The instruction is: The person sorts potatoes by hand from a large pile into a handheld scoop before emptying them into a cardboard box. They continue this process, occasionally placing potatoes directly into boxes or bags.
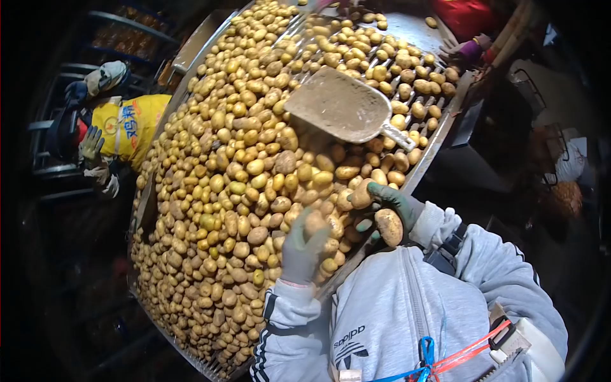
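The potato pile (235,153) before you stretches from 12 o'clock round to 7. On it, at 1 o'clock, lies the scoop (344,105), handle toward 2. Your gloved left hand (303,254), at 6, has thumb and fingers parted around a blurred potato (315,223); your gloved right hand (400,205), past 3, curls its fingers about two potatoes (389,227).

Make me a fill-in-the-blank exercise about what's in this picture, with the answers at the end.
The person's left hand and right hand both wear ____.
The dirty scoop lies on a heap of ____.
The printed sheet with blue characters, toward the picture's left edge, is mostly ____.
The sweatshirt sleeve by the left hand carries dark ____.

Missing words: gloves; potatoes; yellow; stripes.
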`<state>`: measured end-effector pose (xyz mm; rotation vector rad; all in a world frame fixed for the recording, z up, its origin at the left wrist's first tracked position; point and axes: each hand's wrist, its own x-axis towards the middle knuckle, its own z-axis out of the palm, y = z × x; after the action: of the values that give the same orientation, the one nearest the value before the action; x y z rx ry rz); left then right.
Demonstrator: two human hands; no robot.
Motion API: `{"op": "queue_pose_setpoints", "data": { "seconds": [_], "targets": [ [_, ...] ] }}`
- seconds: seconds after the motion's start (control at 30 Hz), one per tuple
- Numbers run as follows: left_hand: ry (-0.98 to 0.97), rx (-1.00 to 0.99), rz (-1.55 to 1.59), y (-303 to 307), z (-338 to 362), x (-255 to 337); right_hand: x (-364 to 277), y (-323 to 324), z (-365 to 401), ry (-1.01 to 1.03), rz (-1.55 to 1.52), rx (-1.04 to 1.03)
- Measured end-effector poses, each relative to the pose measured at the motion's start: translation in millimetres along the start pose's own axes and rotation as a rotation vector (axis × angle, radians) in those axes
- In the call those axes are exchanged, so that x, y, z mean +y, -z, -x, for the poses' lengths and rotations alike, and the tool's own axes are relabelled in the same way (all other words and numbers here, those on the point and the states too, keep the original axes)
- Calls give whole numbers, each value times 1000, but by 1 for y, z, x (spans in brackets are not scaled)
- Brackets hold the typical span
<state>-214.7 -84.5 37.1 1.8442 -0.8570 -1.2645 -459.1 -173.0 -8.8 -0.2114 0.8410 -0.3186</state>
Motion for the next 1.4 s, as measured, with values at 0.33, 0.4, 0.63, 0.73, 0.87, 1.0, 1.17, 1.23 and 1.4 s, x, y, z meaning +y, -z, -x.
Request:
{"op": "queue_pose_setpoints", "data": {
  "seconds": [0.33,0.4,0.63,0.73,0.87,1.0,1.17,1.23,1.4],
  "targets": [
    [-264,-499,-260,-102,-19,27,-8,63,15,245,-335,-134],
    [-156,-554,-192,-126,-20,38,-21,64,47,341,-443,-298],
    [-217,-698,-216,-215,-11,81,-23,149,121,706,-333,-203],
    [-254,-727,-348,-240,-28,72,-22,171,187,793,-357,70],
    [-257,-713,-335,-255,-55,46,-24,245,267,774,-636,-4],
    [-199,-589,-354,-257,-70,39,12,392,316,1003,-652,298],
    [-212,-534,-403,-263,-70,33,36,514,360,980,-390,1056],
    [-340,-489,-512,-269,-54,52,43,540,347,934,-297,1167],
    [-224,-319,-388,-228,-71,14,26,473,262,938,-134,869]
  ]
}}
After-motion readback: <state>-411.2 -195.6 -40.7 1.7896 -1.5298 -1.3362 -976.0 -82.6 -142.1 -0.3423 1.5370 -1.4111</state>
